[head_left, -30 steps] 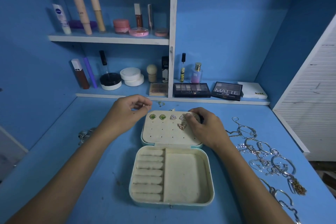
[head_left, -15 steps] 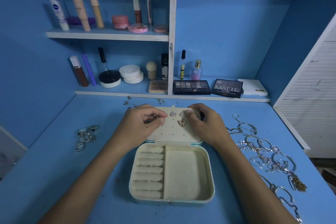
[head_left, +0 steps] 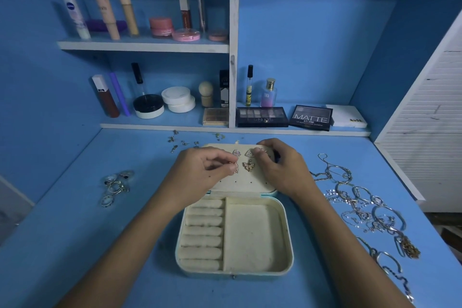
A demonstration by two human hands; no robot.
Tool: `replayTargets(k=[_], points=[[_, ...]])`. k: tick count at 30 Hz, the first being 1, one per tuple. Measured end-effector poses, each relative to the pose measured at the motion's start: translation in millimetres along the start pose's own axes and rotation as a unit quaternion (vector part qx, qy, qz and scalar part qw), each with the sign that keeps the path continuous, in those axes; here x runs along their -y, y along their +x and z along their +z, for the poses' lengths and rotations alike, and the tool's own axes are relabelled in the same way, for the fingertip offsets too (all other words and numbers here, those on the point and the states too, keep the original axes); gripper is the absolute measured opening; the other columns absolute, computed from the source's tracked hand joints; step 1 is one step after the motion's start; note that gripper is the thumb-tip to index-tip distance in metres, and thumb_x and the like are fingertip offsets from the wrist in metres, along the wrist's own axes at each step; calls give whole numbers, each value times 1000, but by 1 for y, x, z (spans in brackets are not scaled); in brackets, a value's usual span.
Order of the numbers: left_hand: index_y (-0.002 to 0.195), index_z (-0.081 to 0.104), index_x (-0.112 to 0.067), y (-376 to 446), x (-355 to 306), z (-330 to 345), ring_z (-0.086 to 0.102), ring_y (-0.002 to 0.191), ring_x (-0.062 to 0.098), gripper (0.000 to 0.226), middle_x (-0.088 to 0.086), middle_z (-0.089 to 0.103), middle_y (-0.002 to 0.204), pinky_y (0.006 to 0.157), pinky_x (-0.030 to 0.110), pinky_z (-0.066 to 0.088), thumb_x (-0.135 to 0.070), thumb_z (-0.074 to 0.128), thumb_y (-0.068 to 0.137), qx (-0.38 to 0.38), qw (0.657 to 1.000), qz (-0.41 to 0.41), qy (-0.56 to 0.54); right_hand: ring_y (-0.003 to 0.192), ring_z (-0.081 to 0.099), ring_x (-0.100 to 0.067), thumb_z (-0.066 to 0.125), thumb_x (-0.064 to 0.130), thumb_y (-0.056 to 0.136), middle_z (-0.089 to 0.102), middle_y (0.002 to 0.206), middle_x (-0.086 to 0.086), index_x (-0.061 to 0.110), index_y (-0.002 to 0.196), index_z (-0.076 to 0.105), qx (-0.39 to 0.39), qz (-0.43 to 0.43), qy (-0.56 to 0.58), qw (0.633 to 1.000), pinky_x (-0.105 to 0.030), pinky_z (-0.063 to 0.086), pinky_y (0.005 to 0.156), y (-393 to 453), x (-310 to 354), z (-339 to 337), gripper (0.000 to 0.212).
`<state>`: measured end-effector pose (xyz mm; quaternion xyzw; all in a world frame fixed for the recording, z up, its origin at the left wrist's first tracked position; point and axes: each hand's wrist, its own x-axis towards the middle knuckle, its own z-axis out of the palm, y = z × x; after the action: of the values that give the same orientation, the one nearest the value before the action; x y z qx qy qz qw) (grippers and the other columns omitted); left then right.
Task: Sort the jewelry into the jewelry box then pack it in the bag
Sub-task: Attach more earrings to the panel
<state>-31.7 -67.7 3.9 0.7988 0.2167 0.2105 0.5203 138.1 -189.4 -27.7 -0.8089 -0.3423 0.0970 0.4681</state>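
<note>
Cream lining marks the open jewelry box (head_left: 235, 237) at the centre of your single head view, its lid panel (head_left: 243, 182) lying flat toward the top of the frame and dotted with small holes. Your left hand (head_left: 200, 172) sits over the left half of that panel, thumb and forefinger pinching a gold butterfly earring (head_left: 235, 167) right at the panel's surface. Its twin (head_left: 248, 165) is already pinned just to the right of it, under two triangular studs (head_left: 243, 153). So the hole you want most likely lies directly beneath your left fingertips, left of the twin. Your right hand (head_left: 277, 165) curls over the panel's upper right corner, steadying it; whether it holds anything beneath the fingers is hidden.

Rings (head_left: 116, 186) lie at middle left on the blue worktop (head_left: 75, 232), loose earrings (head_left: 183, 141) above the box, chains and bangles (head_left: 367, 210) down the right side. The earring's post is covered by your fingers. No bag shows anywhere.
</note>
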Motion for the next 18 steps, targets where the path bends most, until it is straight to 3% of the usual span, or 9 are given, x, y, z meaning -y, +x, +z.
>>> replayTargets(k=[4,13,18], points=[[99,75,-29,0,1,0,73,91,7,21,-7,77,90,88,35,58,-13,76,85,7,1000,-1,3,85,59,-12,62,43,95,63,88,13,28,108,67,3,1,0,1000,-25,45,74,0,0,0,20],[95,76,-22,1,2,4,73,85,5,20,-8,77,92,76,13,52,-5,67,91,-14,999,32,26,86,60,-12,62,43,95,64,89,12,28,108,67,1,1,3,1000,-24,45,74,0,0,0,21],[93,79,-23,3,5,7,68,81,13,17,-14,70,91,78,20,52,-9,70,89,-41,992,81,89,83,59,-8,62,42,94,63,87,17,28,108,67,-3,1,12,1000,-21,45,72,0,1,0,20]])
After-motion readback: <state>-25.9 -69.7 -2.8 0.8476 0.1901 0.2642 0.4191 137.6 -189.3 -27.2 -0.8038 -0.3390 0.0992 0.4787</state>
